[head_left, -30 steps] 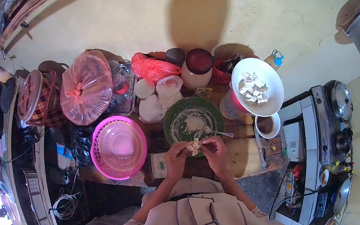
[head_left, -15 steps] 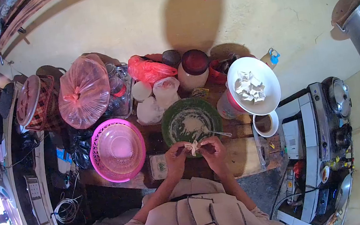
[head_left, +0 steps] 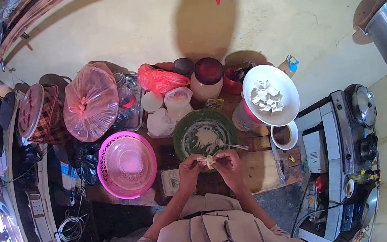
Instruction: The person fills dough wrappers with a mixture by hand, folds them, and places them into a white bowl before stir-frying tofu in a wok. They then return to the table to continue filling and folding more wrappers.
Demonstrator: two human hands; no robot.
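Between my two hands is a small pale folded piece of dough (head_left: 209, 161), over the near rim of a green bowl (head_left: 183, 147). My left hand (head_left: 189, 170) pinches its left side, and my right hand (head_left: 229, 165) pinches its right side. White flour (head_left: 206, 136) and a spoon (head_left: 233, 145) lie in the green bowl. At the right, a white bowl (head_left: 287, 88) holds several folded white pieces (head_left: 266, 96). Below it stands a white cup (head_left: 286, 144) with brown liquid.
A pink basket (head_left: 102, 170) stands at the left, with a tied pink bag (head_left: 91, 104) behind it. A lidded jar (head_left: 206, 81) and a red bag (head_left: 161, 79) are at the back. A knife (head_left: 280, 165) lies right. A stove (head_left: 343, 123) is farther right.
The fingers of both hands have drawn slightly closer together, and the piece between them looks more compact. The whole view has shifted slightly.
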